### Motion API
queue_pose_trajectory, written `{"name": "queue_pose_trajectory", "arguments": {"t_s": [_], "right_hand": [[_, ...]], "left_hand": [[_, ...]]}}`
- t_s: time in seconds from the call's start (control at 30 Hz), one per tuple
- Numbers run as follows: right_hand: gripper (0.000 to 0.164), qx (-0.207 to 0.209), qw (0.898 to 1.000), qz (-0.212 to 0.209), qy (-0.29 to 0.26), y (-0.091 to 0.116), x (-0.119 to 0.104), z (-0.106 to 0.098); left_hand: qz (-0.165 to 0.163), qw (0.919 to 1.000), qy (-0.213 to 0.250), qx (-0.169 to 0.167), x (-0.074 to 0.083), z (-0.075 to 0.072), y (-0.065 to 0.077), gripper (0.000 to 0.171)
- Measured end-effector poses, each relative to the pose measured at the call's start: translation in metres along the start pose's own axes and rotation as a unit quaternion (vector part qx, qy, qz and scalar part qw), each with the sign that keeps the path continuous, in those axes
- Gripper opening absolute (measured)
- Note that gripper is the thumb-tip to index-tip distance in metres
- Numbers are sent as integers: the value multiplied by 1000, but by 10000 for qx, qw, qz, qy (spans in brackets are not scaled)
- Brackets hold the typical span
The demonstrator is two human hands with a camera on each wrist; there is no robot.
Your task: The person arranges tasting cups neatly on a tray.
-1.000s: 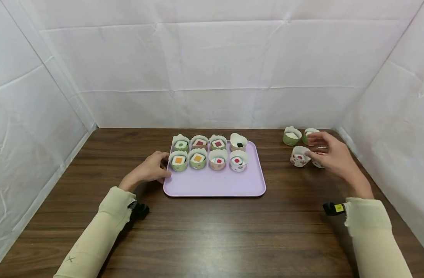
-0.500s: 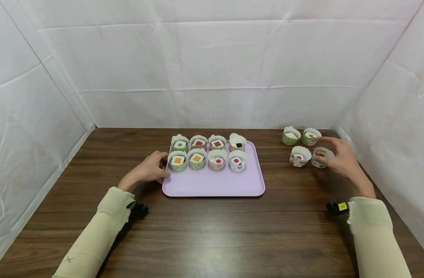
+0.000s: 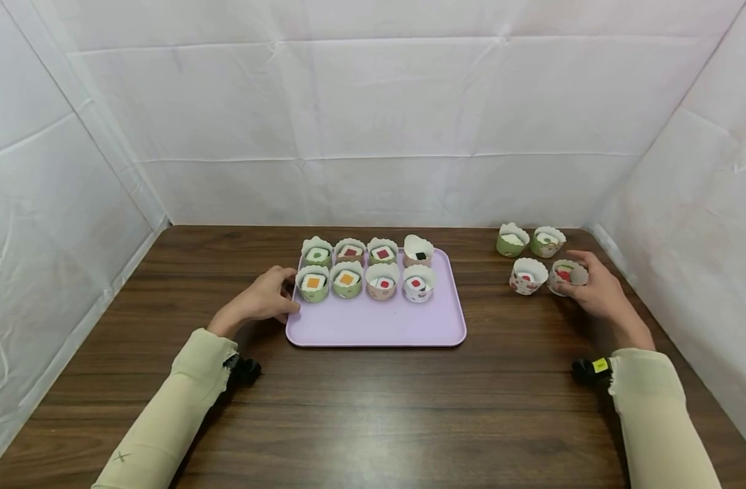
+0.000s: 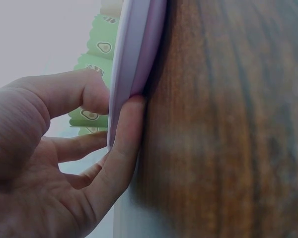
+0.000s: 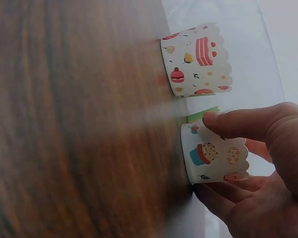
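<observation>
Sheeting: Creased white sheeting (image 3: 385,102) rises behind and on both sides of the scene I follow remotely.
Table: A dark wood-grain table (image 3: 373,407) fills the foreground of my head view.
Tray: A lilac rectangular tray (image 3: 379,326) lies flat on it.
Left hand: The person's left hand (image 3: 264,297) grips the tray's left rim.
Right hand: Well to the tray's right, the right hand (image 3: 599,293) holds an upright cupcake-print paper cup (image 5: 216,163) between thumb and fingers.
Tray cups: I count eight paper cups (image 3: 314,293) in two rows of four; green ones at left carry avocado prints.
Loose cups: A cake-print paper cup (image 5: 191,74) stands just left of the held one; two green paper cups (image 3: 511,248) stand behind.
Pieces: A red-and-green piece (image 3: 564,274) sits in the held cup.
</observation>
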State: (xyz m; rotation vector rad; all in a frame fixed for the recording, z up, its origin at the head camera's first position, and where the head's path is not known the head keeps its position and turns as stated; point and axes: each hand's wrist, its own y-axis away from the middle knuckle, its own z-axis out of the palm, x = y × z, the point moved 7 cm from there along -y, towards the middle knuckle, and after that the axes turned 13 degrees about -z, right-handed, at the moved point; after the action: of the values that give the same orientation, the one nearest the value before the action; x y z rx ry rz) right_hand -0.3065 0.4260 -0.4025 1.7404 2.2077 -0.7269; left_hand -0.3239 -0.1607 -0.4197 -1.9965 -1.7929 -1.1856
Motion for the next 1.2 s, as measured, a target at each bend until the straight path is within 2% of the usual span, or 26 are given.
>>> {"name": "queue_pose_trajectory", "arguments": {"t_s": [0.4,1.2], "right_hand": [[80,47,9990,445,-71,3,2,-3],[74,108,9988,477,-96,4,1,-11]], "left_hand": [[16,10000,23,-42,0,1,-4,67],[12,10000,9,-49,1,0,0,68]]}}
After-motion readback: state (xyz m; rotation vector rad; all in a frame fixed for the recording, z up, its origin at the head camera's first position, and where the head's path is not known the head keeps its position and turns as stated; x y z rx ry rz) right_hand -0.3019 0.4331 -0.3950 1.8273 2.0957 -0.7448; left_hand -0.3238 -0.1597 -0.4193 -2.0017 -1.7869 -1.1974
